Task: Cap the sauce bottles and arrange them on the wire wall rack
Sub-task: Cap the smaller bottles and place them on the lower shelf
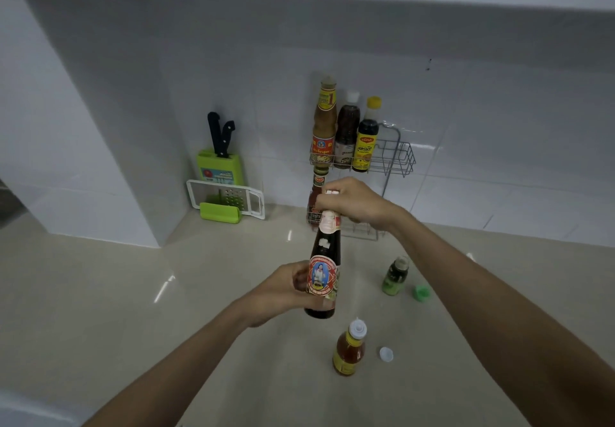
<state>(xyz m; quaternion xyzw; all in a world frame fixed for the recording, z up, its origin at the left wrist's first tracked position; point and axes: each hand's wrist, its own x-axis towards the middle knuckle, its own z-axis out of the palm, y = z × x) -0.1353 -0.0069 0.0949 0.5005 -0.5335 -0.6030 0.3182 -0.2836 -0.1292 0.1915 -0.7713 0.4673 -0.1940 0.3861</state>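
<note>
Near the camera, an orange bottle (349, 350) and a green bottle (395, 276) wait uncapped, caps beside them. The left hand (286, 293) clamps the dark bottle (323, 260); the right hand (352, 202) fingers close on, probably, its cap. Three bottles already stand in the far rack (396, 157).

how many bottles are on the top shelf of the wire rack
3, side by side at the left of the top shelf of the wire wall rack: a tall brown-sauce bottle, a dark white-capped bottle, and a dark yellow-capped bottle. None seem hidden behind.
</note>
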